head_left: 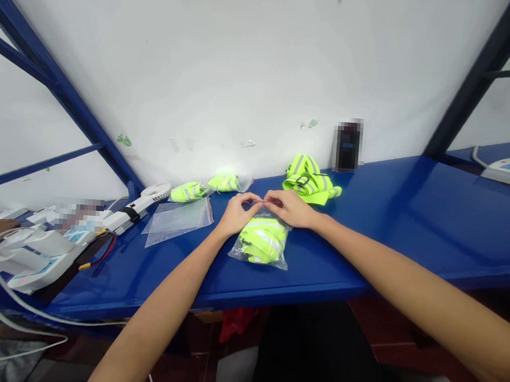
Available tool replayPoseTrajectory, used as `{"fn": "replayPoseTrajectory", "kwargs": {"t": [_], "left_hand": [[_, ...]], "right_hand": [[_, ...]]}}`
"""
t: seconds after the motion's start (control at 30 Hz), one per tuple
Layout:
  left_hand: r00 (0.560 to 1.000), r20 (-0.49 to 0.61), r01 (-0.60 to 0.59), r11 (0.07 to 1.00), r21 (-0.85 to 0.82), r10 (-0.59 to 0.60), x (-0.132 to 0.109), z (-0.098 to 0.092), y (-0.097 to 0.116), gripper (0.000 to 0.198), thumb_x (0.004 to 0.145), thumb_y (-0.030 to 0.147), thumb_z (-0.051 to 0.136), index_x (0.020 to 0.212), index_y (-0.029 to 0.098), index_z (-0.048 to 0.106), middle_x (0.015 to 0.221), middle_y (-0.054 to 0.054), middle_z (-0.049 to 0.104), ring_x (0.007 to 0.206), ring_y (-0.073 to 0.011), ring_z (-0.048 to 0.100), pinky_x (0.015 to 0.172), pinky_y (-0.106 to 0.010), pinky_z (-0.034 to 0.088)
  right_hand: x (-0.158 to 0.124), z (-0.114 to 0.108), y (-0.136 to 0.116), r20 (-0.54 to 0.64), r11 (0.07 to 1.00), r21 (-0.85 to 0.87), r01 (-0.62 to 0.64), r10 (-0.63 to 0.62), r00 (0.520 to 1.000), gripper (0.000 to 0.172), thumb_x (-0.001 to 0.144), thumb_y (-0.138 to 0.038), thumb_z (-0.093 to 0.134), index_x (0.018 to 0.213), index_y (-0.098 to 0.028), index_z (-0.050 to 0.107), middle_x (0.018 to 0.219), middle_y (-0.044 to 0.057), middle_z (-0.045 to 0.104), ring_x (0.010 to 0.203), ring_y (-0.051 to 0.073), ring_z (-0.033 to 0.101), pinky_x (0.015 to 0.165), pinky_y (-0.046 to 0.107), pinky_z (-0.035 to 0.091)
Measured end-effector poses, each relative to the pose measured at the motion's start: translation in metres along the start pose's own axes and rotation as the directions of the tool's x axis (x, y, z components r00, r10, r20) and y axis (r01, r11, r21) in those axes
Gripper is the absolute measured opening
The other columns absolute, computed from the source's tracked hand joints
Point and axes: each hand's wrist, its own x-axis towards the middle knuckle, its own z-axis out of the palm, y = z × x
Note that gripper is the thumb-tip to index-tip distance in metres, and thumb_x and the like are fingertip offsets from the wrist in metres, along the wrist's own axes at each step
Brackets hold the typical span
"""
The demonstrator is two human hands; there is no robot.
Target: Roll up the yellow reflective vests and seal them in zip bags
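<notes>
Both hands meet over a clear plastic zip bag stuffed with folded neon-yellow reflective straps (262, 241), which lies near the front edge of the glossy blue tabletop (410, 225), about midway along it. The left hand (236, 213) and the right hand (291, 208) have their fingers closed in a pinch on the bag's top seam, fingertips almost touching each other. Just left of the bag lies an empty clear zip bag with a red seal strip (178, 219). Behind that, toward the back edge, rest two more filled bags of neon-yellow straps (207, 187). A loose heap of neon-yellow reflective straps (310, 180) sits just behind the right hand. Near the left end lies a white handheld fan (143, 203).
</notes>
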Motion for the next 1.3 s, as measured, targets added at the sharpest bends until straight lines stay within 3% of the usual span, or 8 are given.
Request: {"fn": "replayPoseTrajectory", "kwargs": {"t": [0.23,0.5,0.77,0.93,1.3], "left_hand": [[0.999,0.0,-0.038,0.999,0.019,0.038,0.0,-0.001,0.001,0.022,0.085,0.038,0.062,0.09,0.018,0.07,0.09,-0.005,0.072,0.088,-0.0192,0.065,0.084,-0.032,0.049],[1.0,0.021,-0.012,0.999,-0.047,0.013,-0.001,0.0,0.003,0.024,0.084,0.039,0.063,0.089,0.017,0.07,0.09,-0.006,0.072,0.087,-0.0198,0.065,0.083,-0.031,0.049],[0.993,0.018,0.118,0.964,-0.237,-0.117,0.005,-0.004,-0.013,0.024,0.074,0.039,0.073,0.078,0.016,0.072,0.076,-0.003,0.071,0.071,-0.017,0.061,0.07,-0.029,0.046],[0.982,0.016,0.182,0.936,-0.301,-0.186,0.008,-0.009,-0.017,0.021,0.071,0.035,0.074,0.079,0.016,0.074,0.074,-0.002,0.071,0.07,-0.0162,0.061,0.07,-0.029,0.044],[0.974,-0.137,0.136,0.949,-0.285,-0.18,0.011,-0.016,-0.017,0.023,0.072,0.038,0.073,0.078,0.016,0.076,0.073,-0.002,0.072,0.072,-0.0189,0.063,0.072,-0.031,0.047]], "right_hand": [[-0.001,0.0,0.0,0.019,0.997,0.064,-0.031,0.03,0.999,0.018,0.092,-0.028,0.05,0.097,-0.016,0.062,0.074,0.001,0.061,0.064,0.013,0.051,0.062,0.025,0.036],[0.002,-0.001,-0.005,0.024,0.997,0.015,-0.071,0.07,0.997,0.017,0.09,-0.027,0.051,0.09,-0.014,0.062,0.081,0.005,0.063,0.071,0.015,0.053,0.065,0.026,0.037],[0.005,-0.007,-0.002,0.109,0.985,0.126,-0.116,0.103,0.989,0.023,0.089,-0.034,0.052,0.086,-0.014,0.062,0.078,0.005,0.065,0.067,0.014,0.054,0.063,0.025,0.04],[0.005,-0.01,0.006,0.113,0.991,0.089,-0.096,0.086,0.99,0.025,0.088,-0.036,0.053,0.083,-0.014,0.064,0.074,0.004,0.065,0.064,0.014,0.054,0.061,0.025,0.039],[0.005,-0.029,-0.001,0.061,0.995,0.021,-0.101,0.099,0.993,0.02,0.084,-0.028,0.053,0.081,-0.013,0.066,0.071,0.004,0.065,0.061,0.013,0.052,0.059,0.025,0.037]]}}
